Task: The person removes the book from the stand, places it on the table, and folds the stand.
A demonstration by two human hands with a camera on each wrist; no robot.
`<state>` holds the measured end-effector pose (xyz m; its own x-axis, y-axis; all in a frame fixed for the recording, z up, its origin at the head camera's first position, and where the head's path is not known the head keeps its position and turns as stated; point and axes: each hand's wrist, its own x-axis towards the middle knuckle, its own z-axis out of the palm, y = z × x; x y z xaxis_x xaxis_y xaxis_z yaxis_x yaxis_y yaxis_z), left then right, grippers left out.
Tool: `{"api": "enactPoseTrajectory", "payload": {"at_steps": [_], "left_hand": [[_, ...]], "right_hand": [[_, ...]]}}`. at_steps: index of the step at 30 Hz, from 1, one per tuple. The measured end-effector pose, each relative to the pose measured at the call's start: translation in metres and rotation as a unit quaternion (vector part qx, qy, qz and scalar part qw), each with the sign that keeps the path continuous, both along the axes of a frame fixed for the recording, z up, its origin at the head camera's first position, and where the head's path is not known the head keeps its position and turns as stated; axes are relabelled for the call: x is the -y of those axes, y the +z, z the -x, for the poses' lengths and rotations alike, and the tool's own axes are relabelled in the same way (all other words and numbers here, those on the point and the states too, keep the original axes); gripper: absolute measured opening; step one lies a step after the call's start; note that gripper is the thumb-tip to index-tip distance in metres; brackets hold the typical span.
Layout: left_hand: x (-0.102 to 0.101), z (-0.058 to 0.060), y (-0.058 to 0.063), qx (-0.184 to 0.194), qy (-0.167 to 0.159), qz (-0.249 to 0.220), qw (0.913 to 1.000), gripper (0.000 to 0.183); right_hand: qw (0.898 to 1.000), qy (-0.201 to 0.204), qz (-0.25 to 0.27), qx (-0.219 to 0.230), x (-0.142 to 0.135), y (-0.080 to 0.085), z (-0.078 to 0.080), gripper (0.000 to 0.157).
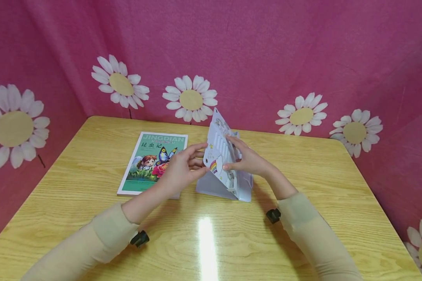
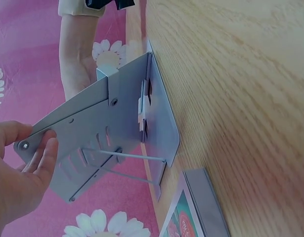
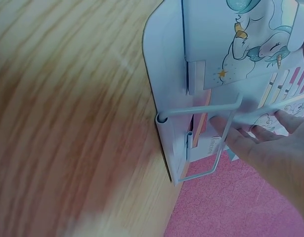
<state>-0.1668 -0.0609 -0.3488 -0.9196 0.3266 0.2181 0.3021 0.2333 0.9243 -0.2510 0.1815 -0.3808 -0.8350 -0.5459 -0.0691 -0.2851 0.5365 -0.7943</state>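
Observation:
A pale metal book stand [image 1: 216,150], printed with unicorns and a rainbow, stands on the table with its panel tilted up from its base [image 1: 216,185]. My left hand [image 1: 184,166] pinches the panel's left corner. From behind, the left wrist view shows the plain back panel [image 2: 105,123] and the wire support [image 2: 127,155] reaching to the base. Against the printed face, my right hand [image 1: 251,158] lies with spread fingers. Those fingers [image 3: 240,140] are extended near a white wire bar [image 3: 201,108] in the right wrist view.
A children's book [image 1: 137,166] with a green cover lies flat to the left of the stand. Wood grain covers the table [image 1: 285,242]. Pink cloth [image 1: 260,58] with daisies hangs behind and at both sides.

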Motion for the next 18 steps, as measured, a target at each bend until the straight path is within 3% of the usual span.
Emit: {"api": "enactPoseTrajectory", "payload": {"at_steps": [18], "left_hand": [[-0.0008, -0.0035, -0.0009, -0.010, 0.009, -0.005, 0.9999, 0.060]], "right_hand": [[0.999, 0.024, 0.010, 0.019, 0.0009, 0.0014, 0.0081, 0.101]]}}
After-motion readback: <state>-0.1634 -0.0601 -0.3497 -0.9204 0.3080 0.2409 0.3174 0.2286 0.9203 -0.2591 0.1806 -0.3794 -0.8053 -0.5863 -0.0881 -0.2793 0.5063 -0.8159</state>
